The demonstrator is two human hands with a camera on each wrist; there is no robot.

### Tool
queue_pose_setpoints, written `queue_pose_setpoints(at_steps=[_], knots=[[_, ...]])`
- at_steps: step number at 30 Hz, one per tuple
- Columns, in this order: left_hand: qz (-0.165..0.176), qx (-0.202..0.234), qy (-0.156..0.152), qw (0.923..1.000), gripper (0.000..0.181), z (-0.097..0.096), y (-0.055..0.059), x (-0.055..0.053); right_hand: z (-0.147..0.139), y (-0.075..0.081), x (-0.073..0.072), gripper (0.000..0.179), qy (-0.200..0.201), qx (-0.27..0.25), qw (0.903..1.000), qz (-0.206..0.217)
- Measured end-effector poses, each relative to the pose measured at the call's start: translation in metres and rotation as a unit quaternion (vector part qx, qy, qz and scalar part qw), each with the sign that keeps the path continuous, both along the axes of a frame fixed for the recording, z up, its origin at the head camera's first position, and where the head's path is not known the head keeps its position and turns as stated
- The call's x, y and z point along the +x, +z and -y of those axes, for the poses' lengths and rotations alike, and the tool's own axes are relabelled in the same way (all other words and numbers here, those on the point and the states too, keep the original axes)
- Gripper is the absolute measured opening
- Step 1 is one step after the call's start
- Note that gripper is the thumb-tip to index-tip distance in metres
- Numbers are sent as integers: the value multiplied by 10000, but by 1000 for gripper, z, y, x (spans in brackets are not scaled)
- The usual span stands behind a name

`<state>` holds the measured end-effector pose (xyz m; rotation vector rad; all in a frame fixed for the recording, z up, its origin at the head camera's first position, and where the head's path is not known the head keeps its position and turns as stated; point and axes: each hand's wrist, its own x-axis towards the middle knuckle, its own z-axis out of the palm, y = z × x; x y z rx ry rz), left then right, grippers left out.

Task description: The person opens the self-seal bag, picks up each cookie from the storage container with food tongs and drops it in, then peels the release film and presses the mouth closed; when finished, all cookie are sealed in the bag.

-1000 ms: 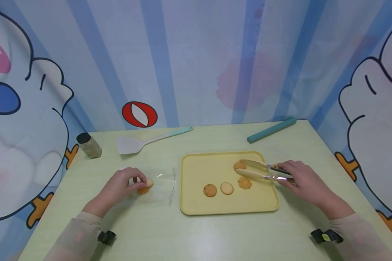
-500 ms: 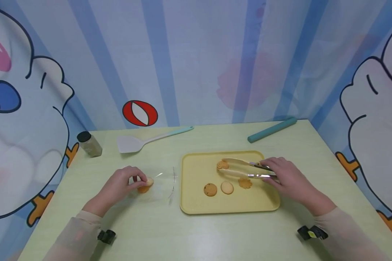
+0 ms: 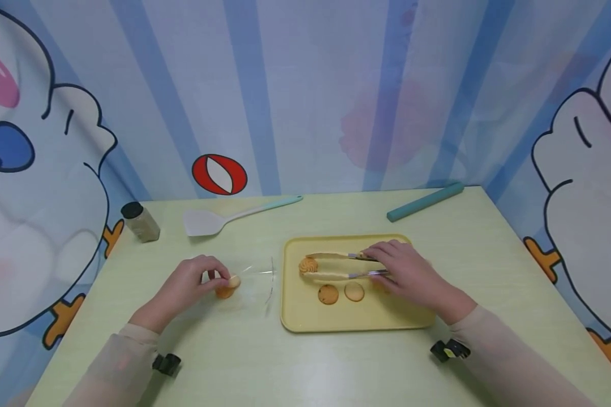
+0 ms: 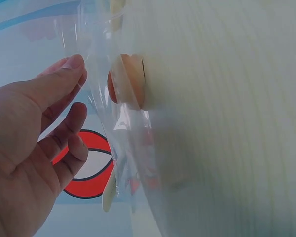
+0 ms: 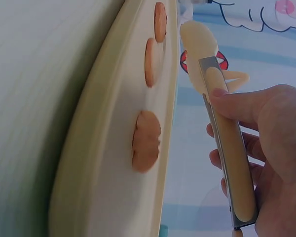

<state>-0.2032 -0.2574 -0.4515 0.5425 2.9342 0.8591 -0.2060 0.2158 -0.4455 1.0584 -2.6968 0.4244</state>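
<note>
My left hand (image 3: 189, 282) pinches the open-looking edge of a clear plastic bag (image 4: 123, 133) between thumb and forefinger. Inside the bag lie a pale cookie (image 3: 234, 281) and a browner one (image 3: 224, 292). My right hand (image 3: 412, 274) holds food tongs (image 5: 229, 153) with metal arms and cream ends. Between the tongs' tips is a swirl-shaped cookie (image 3: 308, 265), over the left part of a yellow tray (image 3: 305, 319). On the tray lie a speckled round cookie (image 3: 328, 294), a pale round cookie (image 3: 354, 291) and a flower-shaped cookie (image 5: 146, 142), mostly hidden by the right hand in the head view.
A white spatula (image 3: 203, 223) with a mint handle lies behind the bag. A black-capped jar (image 3: 140, 223) stands at the table's back left corner. Toward the back right lies a teal rod (image 3: 425, 202). A patterned curtain (image 3: 310, 102) surrounds the table.
The right hand has carried the swirl cookie in the tongs leftward across the tray, from its right side to its left. The left hand keeps its place at the bag.
</note>
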Motion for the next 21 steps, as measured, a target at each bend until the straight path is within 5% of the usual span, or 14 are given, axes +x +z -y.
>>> queue_pose_setpoints(at_steps=[21], knots=[[-46,-27,-73,10000,12,-1,-1,-2,86,-1,-16,45,753,353,9952,518]])
